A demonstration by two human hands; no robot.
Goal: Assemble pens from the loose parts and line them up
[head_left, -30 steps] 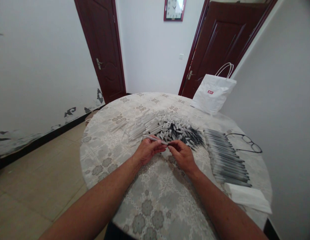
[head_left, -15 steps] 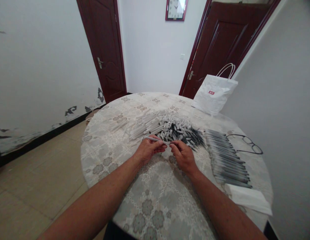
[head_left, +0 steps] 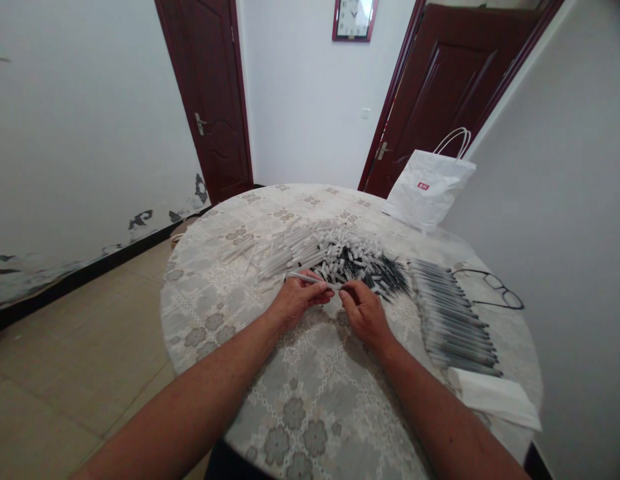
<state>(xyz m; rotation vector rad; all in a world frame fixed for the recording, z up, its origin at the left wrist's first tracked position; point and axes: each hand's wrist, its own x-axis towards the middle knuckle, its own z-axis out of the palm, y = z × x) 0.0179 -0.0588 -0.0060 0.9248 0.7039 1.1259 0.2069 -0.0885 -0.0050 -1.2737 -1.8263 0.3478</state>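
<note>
Left hand [head_left: 301, 300] is pinching a thin light pen barrel [head_left: 302, 276] between thumb and fingers, its far end poking out past the fingers on the left; right hand [head_left: 366, 312] is pressing thumb and fingertips together on the other end, can't tell whether a separate small part is sitting inside that pinch. Barrel is lying roughly crosswise in the air between the two hands, just on the near side of the heap. Progress by eye: at right, a row of pens [head_left: 455, 313] is lying side by side on the patterned tablecloth [head_left: 290, 373], dark ends lining up toward the right, and these are looking like complete units; blur is blocking a count. Remaining: white tubes [head_left: 295, 252] are piling up left of centre, small white pieces [head_left: 347, 241] and thin black pieces [head_left: 393, 275] are heaping beside them, all loose. Loose stock is clearly outnumbering the row, so my read is an early stage, with one unit in hand and looking unfinished. Eyeglasses [head_left: 504, 289] are resting right of the row, a folded white sheet [head_left: 497, 397] is lying just below it, white bag [head_left: 430, 187] is standing farther back
</note>
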